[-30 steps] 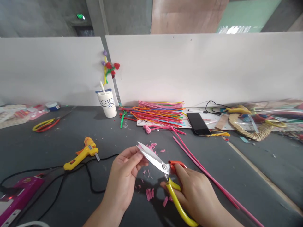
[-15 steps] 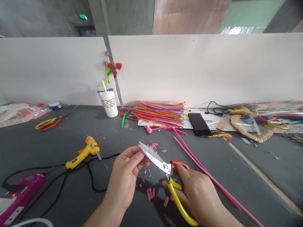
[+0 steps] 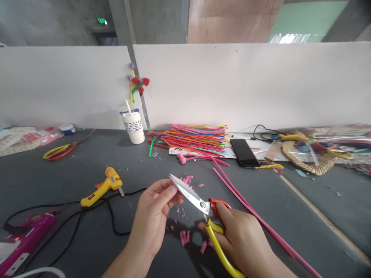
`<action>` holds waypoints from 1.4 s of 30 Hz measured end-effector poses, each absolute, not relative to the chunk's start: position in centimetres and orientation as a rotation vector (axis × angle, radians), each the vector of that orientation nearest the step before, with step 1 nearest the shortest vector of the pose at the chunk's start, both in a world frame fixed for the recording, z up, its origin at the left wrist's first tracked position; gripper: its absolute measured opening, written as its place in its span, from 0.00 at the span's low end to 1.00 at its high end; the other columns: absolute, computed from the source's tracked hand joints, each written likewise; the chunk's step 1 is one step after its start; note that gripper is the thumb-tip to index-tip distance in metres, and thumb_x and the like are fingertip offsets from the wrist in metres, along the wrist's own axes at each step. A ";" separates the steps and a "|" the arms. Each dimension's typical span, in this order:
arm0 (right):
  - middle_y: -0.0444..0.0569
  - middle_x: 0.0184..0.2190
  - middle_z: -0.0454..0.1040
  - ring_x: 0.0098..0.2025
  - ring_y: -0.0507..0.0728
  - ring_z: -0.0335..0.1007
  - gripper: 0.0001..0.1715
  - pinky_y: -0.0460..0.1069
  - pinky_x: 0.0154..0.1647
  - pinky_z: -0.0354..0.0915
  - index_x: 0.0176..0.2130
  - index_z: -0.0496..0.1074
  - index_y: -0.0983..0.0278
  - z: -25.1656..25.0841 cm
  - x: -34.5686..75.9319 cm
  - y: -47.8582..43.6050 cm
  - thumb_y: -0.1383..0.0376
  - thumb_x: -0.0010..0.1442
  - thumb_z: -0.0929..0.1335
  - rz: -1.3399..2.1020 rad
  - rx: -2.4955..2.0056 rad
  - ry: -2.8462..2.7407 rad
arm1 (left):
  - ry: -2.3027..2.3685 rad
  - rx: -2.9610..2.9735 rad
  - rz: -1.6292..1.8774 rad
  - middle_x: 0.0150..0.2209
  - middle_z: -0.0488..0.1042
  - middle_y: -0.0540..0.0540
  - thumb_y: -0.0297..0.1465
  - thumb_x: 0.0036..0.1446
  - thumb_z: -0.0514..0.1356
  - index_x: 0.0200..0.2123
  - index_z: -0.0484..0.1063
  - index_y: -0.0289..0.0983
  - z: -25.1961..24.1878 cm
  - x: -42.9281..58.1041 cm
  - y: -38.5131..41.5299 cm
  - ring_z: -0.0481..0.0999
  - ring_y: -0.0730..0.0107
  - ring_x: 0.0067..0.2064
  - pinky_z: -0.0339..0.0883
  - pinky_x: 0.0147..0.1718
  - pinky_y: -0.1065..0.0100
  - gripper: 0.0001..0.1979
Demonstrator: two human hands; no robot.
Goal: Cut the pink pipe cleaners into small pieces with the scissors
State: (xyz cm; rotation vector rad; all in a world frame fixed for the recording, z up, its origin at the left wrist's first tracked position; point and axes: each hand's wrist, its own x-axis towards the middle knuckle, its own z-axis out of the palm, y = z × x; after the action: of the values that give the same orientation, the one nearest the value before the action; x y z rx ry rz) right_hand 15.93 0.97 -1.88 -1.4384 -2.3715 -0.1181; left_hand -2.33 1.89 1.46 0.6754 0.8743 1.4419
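My right hand (image 3: 242, 231) grips a pair of scissors (image 3: 189, 195) with one red and one yellow handle, the blades pointing up and left. My left hand (image 3: 158, 210) is closed in a pinch beside the blade tips; whatever its fingers hold is hidden behind them and the blade. Below and behind the scissors, short pink pipe cleaner pieces (image 3: 183, 238) lie scattered on the dark table. Two long pink pipe cleaners (image 3: 252, 210) stretch diagonally past my right hand.
A yellow glue gun (image 3: 101, 187) lies left, its black cable near a magenta power strip (image 3: 31, 239). Further back are more scissors (image 3: 59, 151), a white cup (image 3: 133, 127), a pile of coloured pipe cleaners (image 3: 197, 139), a pink pipe cleaner flower (image 3: 182, 158) and a phone (image 3: 244, 152).
Almost nothing differs. Both hands and the scissors keep their places; the yellow handle has shifted very slightly.
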 end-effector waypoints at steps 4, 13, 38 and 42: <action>0.42 0.15 0.65 0.15 0.53 0.61 0.20 0.46 0.18 0.44 0.24 0.58 0.61 -2.0 15.9 1.0 0.49 0.56 0.60 -0.119 -1.449 -2.358 | 0.897 0.680 1.449 0.26 0.74 0.47 0.26 0.48 0.61 0.29 0.75 0.33 1.5 -2.4 1.9 0.70 0.77 0.27 0.65 0.28 0.76 0.03; 0.39 0.14 0.58 0.16 0.48 0.51 0.22 0.44 0.17 0.45 0.20 0.56 0.62 -1.2 15.7 1.2 0.49 0.52 0.62 0.473 -1.561 -2.133 | 0.938 0.708 1.343 0.25 0.74 0.48 0.27 0.48 0.61 0.27 0.73 0.33 1.7 -2.1 1.8 0.71 0.77 0.26 0.65 0.27 0.76 0.03; 0.36 0.16 0.56 0.17 0.46 0.51 0.08 0.41 0.16 0.51 0.22 0.57 0.62 0.6 15.3 1.1 0.64 0.49 0.62 1.195 -1.395 -1.651 | 1.018 0.954 0.890 0.18 0.70 0.50 0.29 0.43 0.63 0.23 0.72 0.33 0.7 0.7 0.7 0.69 0.73 0.21 0.61 0.22 0.72 0.05; 0.36 0.15 0.55 0.18 0.47 0.50 0.14 0.42 0.17 0.48 0.21 0.55 0.61 0.7 15.9 1.1 0.60 0.47 0.66 0.806 -1.465 -1.966 | 1.081 0.842 1.110 0.21 0.72 0.49 0.28 0.44 0.63 0.25 0.72 0.34 1.2 -0.7 1.3 0.71 0.74 0.24 0.63 0.26 0.73 0.04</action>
State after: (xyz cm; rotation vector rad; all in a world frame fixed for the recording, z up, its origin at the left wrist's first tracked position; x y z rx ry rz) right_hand 15.94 1.13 0.66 -1.4652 -1.9655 0.8057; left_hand -0.68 1.34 1.21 0.8416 1.0814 1.1096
